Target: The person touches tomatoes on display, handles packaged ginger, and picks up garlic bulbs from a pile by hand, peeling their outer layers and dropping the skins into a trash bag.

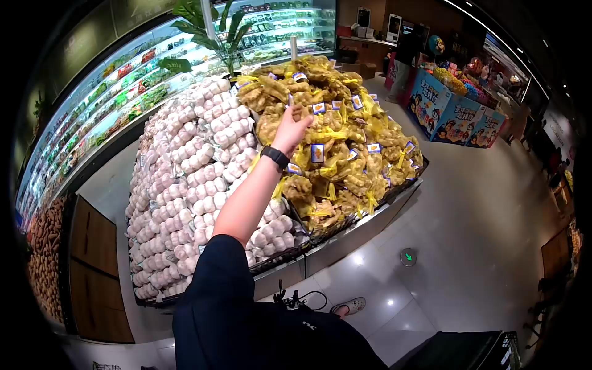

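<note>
My left hand, with a dark watch on the wrist, reaches over a heap of ginger in yellow net bags. Its fingers are curled at a net bag of ginger on the upper left of the heap, beside a small blue-and-white label. The exact grip is partly hidden by the hand. Beneath my forearm lie packs of white garlic bulbs, stacked in netting to the left of the ginger. My right hand is out of view.
A black-edged display stand holds both heaps. Behind it are lit refrigerated shelves and a potted plant. Blue promotional bins and a standing person are at the back right. A dark box-like object is at lower right.
</note>
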Demonstrator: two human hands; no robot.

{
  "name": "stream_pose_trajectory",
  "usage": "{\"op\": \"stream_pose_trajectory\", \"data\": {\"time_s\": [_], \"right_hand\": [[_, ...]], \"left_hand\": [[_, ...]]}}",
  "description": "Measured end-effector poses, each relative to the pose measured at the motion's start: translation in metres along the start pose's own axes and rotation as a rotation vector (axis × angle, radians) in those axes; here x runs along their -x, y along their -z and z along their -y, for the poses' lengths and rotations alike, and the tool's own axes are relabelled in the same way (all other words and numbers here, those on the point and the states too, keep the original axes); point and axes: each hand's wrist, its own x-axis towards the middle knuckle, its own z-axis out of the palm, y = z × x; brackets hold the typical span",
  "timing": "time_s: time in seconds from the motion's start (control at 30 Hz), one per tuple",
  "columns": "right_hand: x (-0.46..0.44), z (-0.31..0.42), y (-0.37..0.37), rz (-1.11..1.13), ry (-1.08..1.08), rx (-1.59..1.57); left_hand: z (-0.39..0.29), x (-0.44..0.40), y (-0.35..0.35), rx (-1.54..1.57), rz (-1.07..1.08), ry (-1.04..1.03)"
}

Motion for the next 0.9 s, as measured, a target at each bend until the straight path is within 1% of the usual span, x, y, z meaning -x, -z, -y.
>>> {"op": "stream_pose_trajectory", "data": {"time_s": [0.03,0.1,0.13,0.17,0.23,0.3,0.33,0.37,0.4,0.43,0.5,0.53,0.57,0.6,0.67,0.7,0.73,0.77,0.8,0.83,0.87,0.9], "right_hand": [[-0.017,-0.001,0.019,0.012,0.008,0.017],[-0.047,-0.002,0.068,0.035,0.027,0.063],[-0.066,-0.001,0.097,0.039,0.044,0.092],[-0.089,0.004,0.126,0.036,0.064,0.118],[-0.144,0.024,0.192,-0.001,0.124,0.187],[-0.208,0.069,0.261,-0.089,0.141,0.276],[-0.23,0.105,0.296,-0.092,0.143,0.317],[-0.243,0.151,0.333,-0.125,0.225,0.352],[-0.253,0.199,0.369,-0.181,0.328,0.324],[-0.259,0.248,0.399,-0.212,0.446,0.285],[-0.263,0.343,0.451,-0.223,0.566,0.155],[-0.273,0.377,0.472,-0.217,0.577,0.178],[-0.284,0.406,0.491,-0.224,0.67,0.195],[-0.3,0.423,0.512,-0.229,0.757,0.212],[-0.34,0.428,0.543,-0.194,0.733,0.221],[-0.36,0.423,0.557,-0.165,0.71,0.208],[-0.368,0.412,0.576,-0.15,0.648,0.219],[-0.394,0.381,0.592,-0.129,0.594,0.307],[-0.422,0.343,0.607,-0.105,0.484,0.351],[-0.46,0.285,0.625,-0.086,0.493,0.364],[-0.501,0.22,0.639,-0.015,0.282,0.318],[-0.49,0.194,0.659,-0.093,0.331,0.451]], "left_hand": [[0.019,0.014,-0.027,-0.017,0.189,-0.032],[0.006,0.071,-0.084,0.007,0.528,0.163],[0.031,0.086,-0.109,-0.077,0.704,0.071],[0.037,0.108,-0.135,-0.026,0.823,0.185],[0.048,0.137,-0.185,-0.164,0.964,0.055],[0.07,0.153,-0.237,-0.095,0.961,0.077],[0.085,0.157,-0.262,-0.072,0.948,0.155],[0.094,0.158,-0.287,-0.043,0.928,0.24],[0.1,0.155,-0.311,-0.089,0.914,0.264],[0.111,0.149,-0.335,-0.225,0.919,0.06],[0.133,0.131,-0.384,-0.226,0.947,0.071],[0.143,0.121,-0.41,-0.182,0.944,0.218],[0.155,0.106,-0.434,-0.176,0.921,0.222],[0.167,0.089,-0.46,-0.205,0.91,0.171],[0.192,0.057,-0.51,-0.242,0.881,0.092],[0.196,0.038,-0.533,-0.277,0.884,0.091],[0.195,0.016,-0.554,-0.31,0.871,0.075],[0.196,-0.002,-0.574,-0.344,0.85,0.06],[0.197,-0.021,-0.594,-0.35,0.811,0.046],[0.199,-0.038,-0.614,-0.348,0.794,0.067],[0.202,-0.057,-0.632,-0.361,0.814,0.093],[0.207,-0.077,-0.648,-0.386,0.833,0.116]]}}
